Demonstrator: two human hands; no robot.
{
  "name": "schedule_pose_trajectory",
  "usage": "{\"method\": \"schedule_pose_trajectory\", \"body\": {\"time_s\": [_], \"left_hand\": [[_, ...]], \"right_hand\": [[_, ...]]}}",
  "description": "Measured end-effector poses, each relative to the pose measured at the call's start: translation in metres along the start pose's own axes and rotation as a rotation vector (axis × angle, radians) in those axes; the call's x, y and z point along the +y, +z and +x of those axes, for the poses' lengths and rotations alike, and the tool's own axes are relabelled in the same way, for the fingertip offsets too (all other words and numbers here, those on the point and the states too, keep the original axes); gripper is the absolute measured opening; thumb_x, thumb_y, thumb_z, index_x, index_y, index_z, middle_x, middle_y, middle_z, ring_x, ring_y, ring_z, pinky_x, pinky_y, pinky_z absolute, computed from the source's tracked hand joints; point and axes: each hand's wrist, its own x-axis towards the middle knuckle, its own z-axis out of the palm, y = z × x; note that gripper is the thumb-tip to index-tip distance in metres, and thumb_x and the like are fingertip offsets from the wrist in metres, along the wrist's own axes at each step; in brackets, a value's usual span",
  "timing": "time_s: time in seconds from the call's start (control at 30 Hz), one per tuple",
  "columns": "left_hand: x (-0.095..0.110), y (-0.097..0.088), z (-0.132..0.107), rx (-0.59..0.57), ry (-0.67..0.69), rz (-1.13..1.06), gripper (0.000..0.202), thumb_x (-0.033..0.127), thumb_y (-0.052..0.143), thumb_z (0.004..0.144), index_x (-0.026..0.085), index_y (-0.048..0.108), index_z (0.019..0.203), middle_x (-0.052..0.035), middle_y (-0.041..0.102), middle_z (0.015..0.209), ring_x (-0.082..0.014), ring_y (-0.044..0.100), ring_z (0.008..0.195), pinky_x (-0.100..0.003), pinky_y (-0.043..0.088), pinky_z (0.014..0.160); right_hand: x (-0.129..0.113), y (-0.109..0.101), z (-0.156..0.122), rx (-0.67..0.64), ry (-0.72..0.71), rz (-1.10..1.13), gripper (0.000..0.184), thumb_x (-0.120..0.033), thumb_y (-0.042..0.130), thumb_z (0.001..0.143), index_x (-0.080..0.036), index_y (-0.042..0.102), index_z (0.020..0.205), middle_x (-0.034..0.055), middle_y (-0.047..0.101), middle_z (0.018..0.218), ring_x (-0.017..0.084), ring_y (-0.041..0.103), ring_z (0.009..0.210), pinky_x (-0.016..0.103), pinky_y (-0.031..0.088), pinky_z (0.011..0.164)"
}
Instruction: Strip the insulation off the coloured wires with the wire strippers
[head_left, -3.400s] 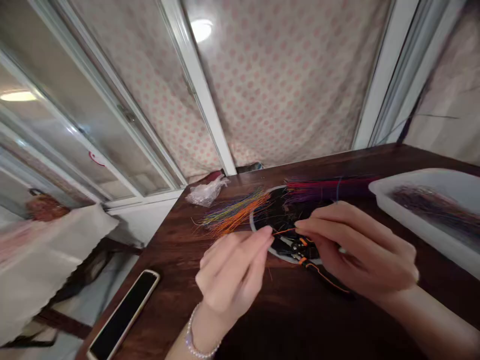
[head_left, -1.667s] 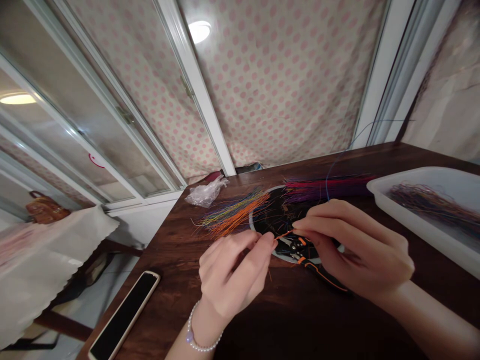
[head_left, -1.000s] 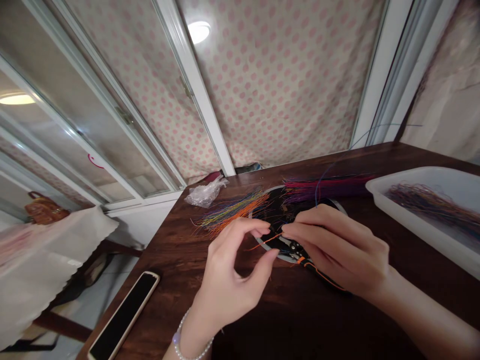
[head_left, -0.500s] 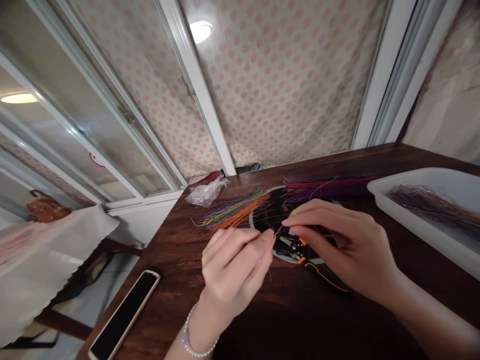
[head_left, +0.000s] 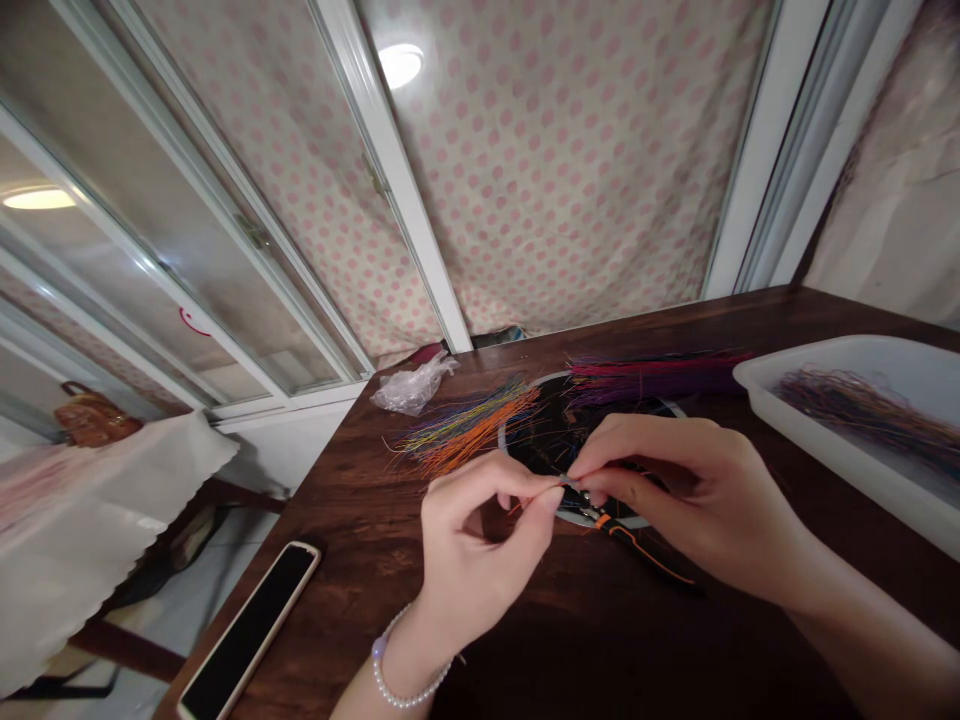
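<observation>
Left hand [head_left: 480, 540] and right hand [head_left: 690, 510] are pinching a thin orange wire strand [head_left: 564, 487] between fingertips, well inside the dark wooden table's [head_left: 585, 640] far edge. It is probably light, limp and slippery, so it is best gripped near its ends.

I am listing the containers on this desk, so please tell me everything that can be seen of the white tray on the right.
The white tray looks like plastic, shallow, with a rounded corner and a raised rim. It stands flat on the dark wooden table at the right, cut off by the picture's edge. Inside lies a loose tangle of thin many-coloured wires. The right hand is nearest, yet apart from it.
</observation>
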Motion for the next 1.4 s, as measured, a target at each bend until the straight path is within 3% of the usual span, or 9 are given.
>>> {"method": "schedule_pose_trajectory", "body": {"time_s": [0.13,0.23,0.43,0.63,0.73,0.83,0.97,1.2,1.4], "left_hand": [[-0.002,0.0,0.001,-0.056,-0.473,-0.463,0.021,0.025,0.078,0.08,0.017,0.07,0.062,0.001,0.062,0.053,-0.0082,0.055,0.053,-0.018,0.046,0.053],[-0.006,-0.002,0.004,-0.087,-0.652,-0.654,0.021,0.029,0.082,0.076,0.015,0.072,0.063,0.001,0.062,0.052,-0.0053,0.051,0.048,-0.014,0.043,0.048],[-0.008,-0.005,0.006,-0.121,-0.679,-0.719,0.017,0.028,0.079,0.078,0.015,0.072,0.07,0.0012,0.063,0.05,-0.0018,0.039,0.035,-0.013,0.025,0.035],[-0.008,-0.005,0.006,-0.198,-0.695,-0.667,0.021,0.028,0.077,0.078,0.014,0.066,0.066,0.0047,0.055,0.044,-0.0002,0.023,0.033,-0.016,0.014,0.034],[-0.007,-0.007,0.007,-0.201,-0.597,-0.509,0.021,0.026,0.075,0.08,0.014,0.066,0.064,0.006,0.048,0.044,-0.0016,0.028,0.039,-0.016,0.018,0.039],[-0.003,-0.009,0.008,-0.213,-0.412,-0.228,0.018,0.02,0.071,0.082,0.014,0.068,0.065,0.0021,0.055,0.053,-0.0054,0.042,0.049,-0.017,0.031,0.046],[0.003,-0.012,0.007,-0.276,-0.193,0.022,0.019,0.014,0.064,0.085,0.013,0.067,0.066,0.0027,0.053,0.053,-0.005,0.036,0.047,-0.018,0.027,0.042],[0.004,-0.018,0.006,-0.332,0.132,0.214,0.014,0.005,0.064,0.085,0.013,0.068,0.074,0.0085,0.035,0.054,-0.0046,0.037,0.05,-0.02,0.034,0.053],[0.005,-0.019,0.006,-0.357,0.24,0.247,0.014,0.003,0.063,0.086,0.013,0.07,0.08,0.0076,0.04,0.055,-0.0057,0.038,0.051,-0.022,0.033,0.053]], "right_hand": [[0.001,0.002,-0.003,0.09,-0.271,-0.147,0.018,-0.001,0.059,0.089,-0.016,0.069,0.093,0.0032,0.073,0.08,0.01,0.069,0.073,0.018,0.057,0.066],[0.003,0.001,-0.002,0.065,-0.237,-0.117,0.02,0.0,0.058,0.089,-0.016,0.07,0.095,0.0018,0.072,0.078,0.009,0.069,0.072,0.017,0.056,0.065],[0.005,0.001,-0.001,-0.05,0.091,0.12,0.018,-0.008,0.059,0.091,-0.018,0.073,0.087,-0.0031,0.069,0.066,0.006,0.064,0.051,0.013,0.051,0.049],[0.009,0.003,-0.006,-0.063,0.14,0.157,0.014,-0.017,0.062,0.093,-0.021,0.075,0.09,-0.0034,0.072,0.072,0.002,0.054,0.042,0.013,0.044,0.043],[0.008,-0.002,-0.005,-0.115,0.121,0.08,0.015,-0.018,0.061,0.093,-0.021,0.075,0.088,-0.0014,0.073,0.078,0.003,0.054,0.047,0.014,0.042,0.045],[0.007,-0.008,-0.002,-0.212,0.218,0.087,0.02,-0.018,0.058,0.093,-0.02,0.075,0.084,-0.0006,0.07,0.072,0.006,0.057,0.051,0.016,0.044,0.049],[0.006,-0.01,0.001,-0.299,0.394,0.223,0.018,-0.021,0.061,0.089,-0.019,0.076,0.079,0.0001,0.068,0.068,0.009,0.062,0.058,0.019,0.05,0.055],[0.012,-0.01,0.001,-0.33,0.564,0.443,0.01,-0.028,0.074,0.08,-0.02,0.08,0.079,0.0015,0.071,0.067,0.01,0.062,0.059,0.02,0.051,0.055],[0.019,-0.008,-0.003,-0.343,0.557,0.544,0.007,-0.021,0.074,0.078,-0.022,0.08,0.075,-0.0004,0.072,0.066,0.008,0.061,0.056,0.017,0.051,0.055]]}}
